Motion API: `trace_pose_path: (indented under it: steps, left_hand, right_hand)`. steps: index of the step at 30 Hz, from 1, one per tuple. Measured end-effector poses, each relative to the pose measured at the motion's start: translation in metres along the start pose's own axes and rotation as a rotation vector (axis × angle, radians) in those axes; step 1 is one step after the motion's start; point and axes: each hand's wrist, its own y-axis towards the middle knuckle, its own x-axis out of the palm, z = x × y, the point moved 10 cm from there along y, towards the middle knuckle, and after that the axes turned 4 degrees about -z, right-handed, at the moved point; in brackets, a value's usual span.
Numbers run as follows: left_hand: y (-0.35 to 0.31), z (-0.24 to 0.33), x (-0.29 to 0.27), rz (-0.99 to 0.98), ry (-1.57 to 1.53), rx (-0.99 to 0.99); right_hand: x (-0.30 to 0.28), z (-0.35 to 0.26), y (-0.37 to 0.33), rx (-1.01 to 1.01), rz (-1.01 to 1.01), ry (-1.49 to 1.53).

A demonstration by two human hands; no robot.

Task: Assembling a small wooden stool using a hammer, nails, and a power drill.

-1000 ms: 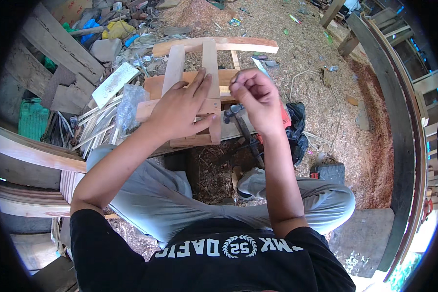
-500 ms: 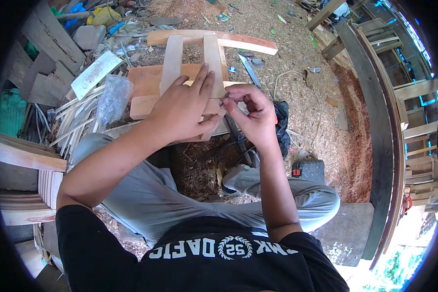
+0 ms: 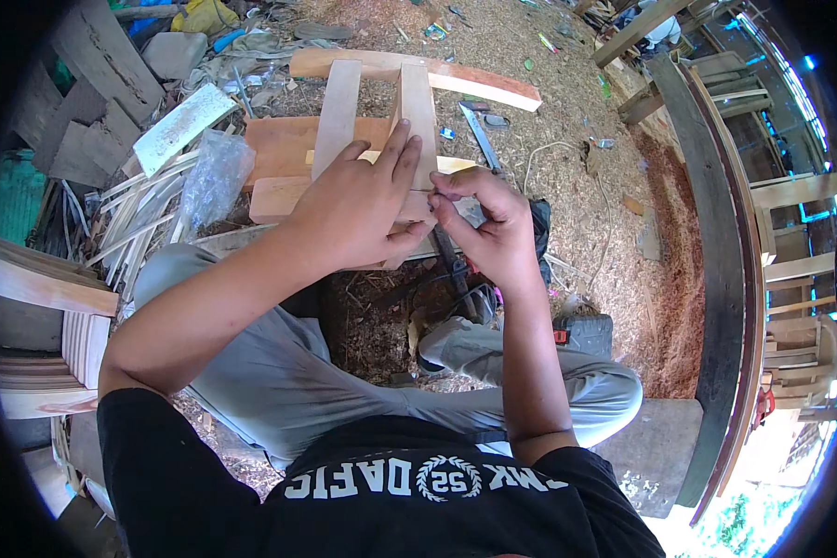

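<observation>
My left hand [image 3: 353,209] lies over the near end of a pale wooden frame, its fingers stretched along the right slat [image 3: 418,107] and its thumb at the near edge. Close beside it, my right hand [image 3: 493,219] is pinched at the slat's near right corner. Something small and dark seems to be between its fingertips, but I cannot make out what. The left slat [image 3: 338,112] runs roughly parallel to the right one. Both reach a long, slightly curved board [image 3: 493,88] at the far end. A near crosspiece [image 3: 274,200] is partly covered by my left hand.
A hand saw [image 3: 479,135] lies on the shavings-strewn ground beyond the frame. Thin wood strips [image 3: 144,219] and a clear plastic bag [image 3: 216,177] lie at left. Near my right knee sits a dark case [image 3: 588,335]. Stacked boards [image 3: 51,284] stand at far left.
The view has shifted slightly, and the frame appears a little tilted, with more of the right slat's inner side showing. Both hands keep nearly the same places on the wood.
</observation>
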Motion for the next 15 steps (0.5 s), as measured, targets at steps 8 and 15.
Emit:
trace_pose_path:
  steps: [8, 15]
  left_hand:
    - [0.0, 0.003, 0.002, 0.039, 0.002, 0.019]
    - [-0.006, 0.011, 0.002, -0.031, 0.029, -0.007]
  right_hand:
    - [-0.003, -0.017, -0.003, -0.019, -0.029, -0.121]
    - [0.003, -0.02, -0.016, -0.061, -0.088, -0.166]
